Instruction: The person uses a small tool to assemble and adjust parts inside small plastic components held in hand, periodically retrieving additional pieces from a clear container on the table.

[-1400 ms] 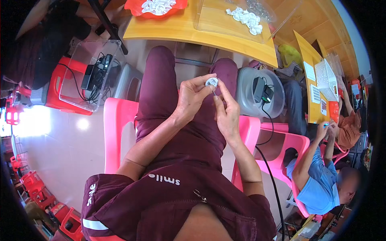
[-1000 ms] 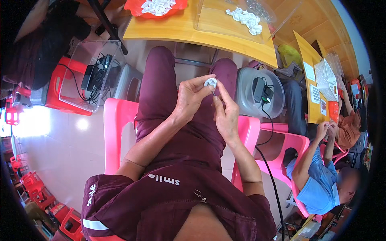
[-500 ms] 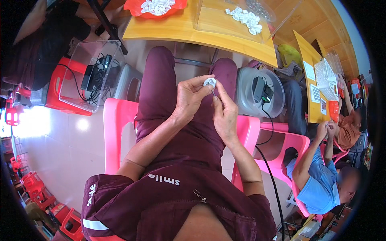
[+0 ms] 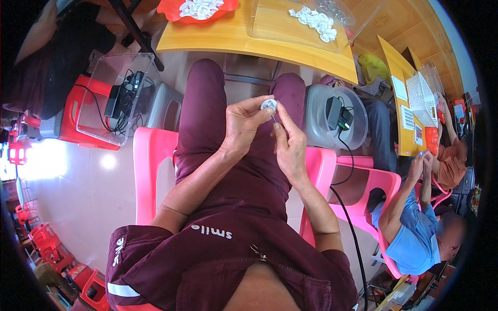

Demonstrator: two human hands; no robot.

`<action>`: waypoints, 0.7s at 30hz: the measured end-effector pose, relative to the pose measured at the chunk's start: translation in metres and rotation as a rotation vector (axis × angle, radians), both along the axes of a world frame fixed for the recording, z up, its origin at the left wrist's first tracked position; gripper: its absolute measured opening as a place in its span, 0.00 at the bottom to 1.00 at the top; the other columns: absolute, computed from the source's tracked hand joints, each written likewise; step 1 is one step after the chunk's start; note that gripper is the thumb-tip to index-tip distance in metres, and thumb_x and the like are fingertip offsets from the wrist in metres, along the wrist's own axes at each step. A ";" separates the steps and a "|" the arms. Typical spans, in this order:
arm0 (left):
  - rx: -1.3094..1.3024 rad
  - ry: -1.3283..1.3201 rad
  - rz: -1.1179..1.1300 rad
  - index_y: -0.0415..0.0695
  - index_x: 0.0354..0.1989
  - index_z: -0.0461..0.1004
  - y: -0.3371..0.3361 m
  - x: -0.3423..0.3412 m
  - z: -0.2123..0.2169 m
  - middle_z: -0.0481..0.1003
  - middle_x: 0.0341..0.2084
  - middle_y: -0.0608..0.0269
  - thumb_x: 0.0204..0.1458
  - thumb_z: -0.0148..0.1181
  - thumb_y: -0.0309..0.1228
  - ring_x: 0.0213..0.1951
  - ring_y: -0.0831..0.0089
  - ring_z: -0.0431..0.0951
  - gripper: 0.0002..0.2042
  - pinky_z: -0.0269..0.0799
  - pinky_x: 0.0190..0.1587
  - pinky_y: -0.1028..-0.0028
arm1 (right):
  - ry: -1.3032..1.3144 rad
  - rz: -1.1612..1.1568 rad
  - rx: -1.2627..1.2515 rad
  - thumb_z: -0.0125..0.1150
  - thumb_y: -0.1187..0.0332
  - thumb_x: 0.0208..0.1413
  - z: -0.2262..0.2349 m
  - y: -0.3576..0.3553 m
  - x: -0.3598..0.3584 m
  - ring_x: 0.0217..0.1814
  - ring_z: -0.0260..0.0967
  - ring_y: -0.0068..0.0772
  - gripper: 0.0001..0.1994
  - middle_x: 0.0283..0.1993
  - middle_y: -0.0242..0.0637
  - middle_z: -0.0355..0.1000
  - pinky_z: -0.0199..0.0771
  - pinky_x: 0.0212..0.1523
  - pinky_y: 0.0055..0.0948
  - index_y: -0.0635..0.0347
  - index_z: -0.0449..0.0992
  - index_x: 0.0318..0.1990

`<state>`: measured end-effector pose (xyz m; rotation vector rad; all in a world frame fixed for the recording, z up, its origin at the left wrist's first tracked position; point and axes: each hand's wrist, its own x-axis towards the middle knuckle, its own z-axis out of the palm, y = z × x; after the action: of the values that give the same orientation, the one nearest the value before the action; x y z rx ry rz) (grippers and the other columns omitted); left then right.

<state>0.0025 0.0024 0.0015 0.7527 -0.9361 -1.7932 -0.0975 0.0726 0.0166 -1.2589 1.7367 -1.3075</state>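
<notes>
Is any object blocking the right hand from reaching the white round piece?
Nothing visible does: the right hand is at the edge of the white round piece, which the left hand pinches. A thin rod shows just below it.

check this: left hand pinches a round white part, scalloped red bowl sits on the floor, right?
Wrong place: the head view shows the scalloped red bowl on the yellow wooden table. The left hand does pinch the round white part.
</notes>
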 end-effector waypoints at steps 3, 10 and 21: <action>0.033 0.004 -0.003 0.33 0.42 0.73 0.000 0.000 0.001 0.76 0.32 0.60 0.47 0.57 0.17 0.33 0.80 0.75 0.12 0.73 0.38 0.81 | 0.021 0.001 -0.001 0.49 0.80 0.52 -0.003 0.001 -0.003 0.48 0.71 0.43 0.19 0.47 0.54 0.69 0.69 0.45 0.32 0.66 0.65 0.54; -0.044 -0.008 0.008 0.34 0.42 0.74 0.000 0.000 -0.001 0.76 0.32 0.61 0.47 0.57 0.17 0.32 0.81 0.75 0.12 0.73 0.37 0.82 | 0.126 0.024 -0.041 0.50 0.79 0.53 0.003 0.000 -0.004 0.48 0.71 0.42 0.19 0.47 0.52 0.70 0.69 0.46 0.31 0.63 0.66 0.54; -0.036 -0.019 -0.006 0.33 0.43 0.73 -0.003 0.002 0.005 0.76 0.34 0.61 0.48 0.56 0.18 0.35 0.81 0.74 0.12 0.71 0.41 0.82 | -0.072 0.061 -0.004 0.43 0.76 0.58 0.001 -0.001 -0.004 0.15 0.52 0.10 0.21 0.23 0.24 0.62 0.54 0.15 0.12 0.51 0.63 0.59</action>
<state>0.0047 -0.0004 0.0068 0.7457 -0.9812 -1.7726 -0.1015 0.0720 0.0178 -1.2422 1.6343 -1.3052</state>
